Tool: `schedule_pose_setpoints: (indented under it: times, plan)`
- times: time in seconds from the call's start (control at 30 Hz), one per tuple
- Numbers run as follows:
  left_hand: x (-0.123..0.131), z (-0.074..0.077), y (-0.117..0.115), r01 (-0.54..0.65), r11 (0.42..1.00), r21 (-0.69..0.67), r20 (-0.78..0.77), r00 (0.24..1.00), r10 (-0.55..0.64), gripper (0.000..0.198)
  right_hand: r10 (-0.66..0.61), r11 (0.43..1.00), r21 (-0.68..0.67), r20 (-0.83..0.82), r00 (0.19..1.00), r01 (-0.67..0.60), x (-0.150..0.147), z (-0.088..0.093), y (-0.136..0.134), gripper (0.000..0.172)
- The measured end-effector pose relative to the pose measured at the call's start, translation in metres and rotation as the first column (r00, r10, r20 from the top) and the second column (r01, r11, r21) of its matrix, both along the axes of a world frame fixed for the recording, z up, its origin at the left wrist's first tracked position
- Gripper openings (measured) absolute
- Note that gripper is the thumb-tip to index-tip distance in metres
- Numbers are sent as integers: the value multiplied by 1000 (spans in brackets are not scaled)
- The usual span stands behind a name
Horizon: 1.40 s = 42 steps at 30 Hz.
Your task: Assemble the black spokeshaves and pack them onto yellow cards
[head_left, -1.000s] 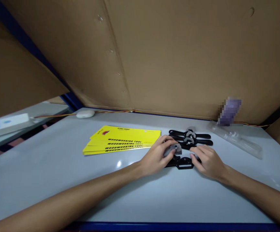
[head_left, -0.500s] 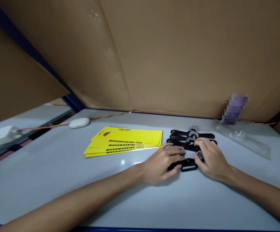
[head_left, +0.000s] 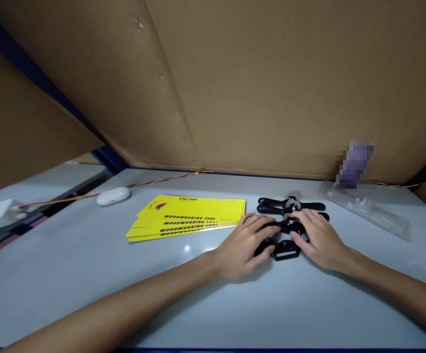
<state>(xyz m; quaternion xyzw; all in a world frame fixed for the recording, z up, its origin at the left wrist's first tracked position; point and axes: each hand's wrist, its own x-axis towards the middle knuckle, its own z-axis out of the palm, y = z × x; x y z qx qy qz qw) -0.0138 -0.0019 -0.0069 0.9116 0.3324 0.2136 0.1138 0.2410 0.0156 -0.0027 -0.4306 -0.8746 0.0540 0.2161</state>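
Observation:
Several black spokeshave tools lie side by side on the white table [head_left: 87, 274] right of centre. My left hand [head_left: 247, 245] lies over the left handles of the nearer ones, fingers curled down on the nearest black frame [head_left: 284, 249]. My right hand [head_left: 317, 238] covers their right handles, its fingers reaching onto the middle spokeshave [head_left: 286, 225]. The farthest spokeshave [head_left: 289, 204] lies untouched behind them. What the fingers grip is partly hidden under both palms.
A stack of yellow cards [head_left: 188, 217] printed WOODWORKING TOOL lies left of the tools. A white oval device [head_left: 112, 195] with a red-yellow wire sits at the back left. Clear plastic packaging [head_left: 367, 210] lies at the back right. Brown cardboard walls rise behind the table.
A grey blade piece seen between my hands a second ago is no longer in view. Both hands have shifted slightly away from me over the black tools, and the right hand has slid forward.

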Motion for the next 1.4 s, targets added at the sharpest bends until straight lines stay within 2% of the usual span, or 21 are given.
schedule_pose_setpoints:
  times: [0.1, 0.2, 0.37, 0.53, 0.8, 0.93, 1.07, 1.23, 1.4]
  plan:
    - [2, 2, 0, 34, 999, -3, 6, 999, -34, 43, -63, 997, -49, 13, 998, 64, -3, 7, 1, 15]
    - [3, 2, 0, 36, 999, 2, -9, 999, -36, 46, -117, 992, -49, 38, 992, 119, -6, 8, 2, 23]
    - [4, 1, 0, 31, 999, 25, -19, 999, -31, 46, -131, 991, -20, 41, 990, 132, -9, 2, 4, 39]
    - [5, 2, -1, 23, 1000, 15, -43, 999, -22, 48, -147, 989, -5, 51, 988, 148, -9, 2, 5, 38]
    - [4, 0, 0, 2, 1000, -1, -76, 997, -2, 51, -109, 991, 73, 14, 994, 108, -8, -7, 6, 19]
    - [3, 0, 1, -28, 999, -20, -69, 997, 27, 52, -50, 997, 56, -27, 998, 51, -5, -8, 5, 13]
    - [3, 1, 1, -22, 999, -43, -52, 998, 20, 50, -11, 1000, 13, -99, 995, 13, -3, -6, 5, 15]
    - [2, 2, 1, -12, 999, -49, -46, 999, 10, 49, -57, 998, -34, -111, 992, 54, -5, -3, 4, 17]
    - [1, 0, 1, -14, 999, -51, -34, 999, 12, 50, 8, 998, -54, -109, 994, -14, -4, -1, 2, 17]
